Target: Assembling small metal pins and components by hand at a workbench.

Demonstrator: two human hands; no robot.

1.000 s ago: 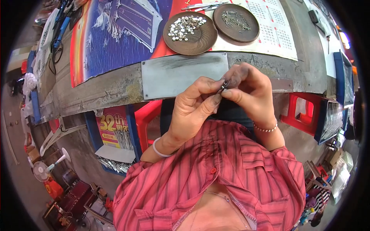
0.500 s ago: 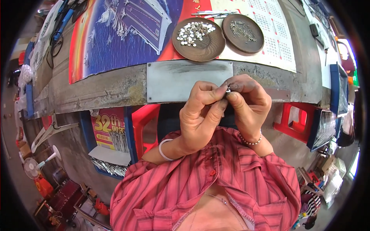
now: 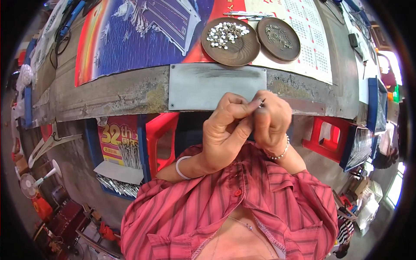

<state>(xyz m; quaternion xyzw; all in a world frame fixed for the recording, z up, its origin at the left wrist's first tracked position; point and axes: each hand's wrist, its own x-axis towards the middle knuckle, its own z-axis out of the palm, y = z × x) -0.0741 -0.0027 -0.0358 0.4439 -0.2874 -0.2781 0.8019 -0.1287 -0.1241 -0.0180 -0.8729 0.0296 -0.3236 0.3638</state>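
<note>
A worn workbench under bright posters, two hands pinching a tiny metal piece just below its edge.

A grey metal plate is fixed at the bench's near edge; beyond it sit two brown dishes side by side, the left dish holding pale small parts, the right dish holding darker ones; the left hand and right hand meet fingertip to fingertip, both closed narrowly on a small dark metal piece held in front of the plate's lower right corner; a white bangle circles the left wrist, a bead bracelet the right; red stools stand below.
</note>
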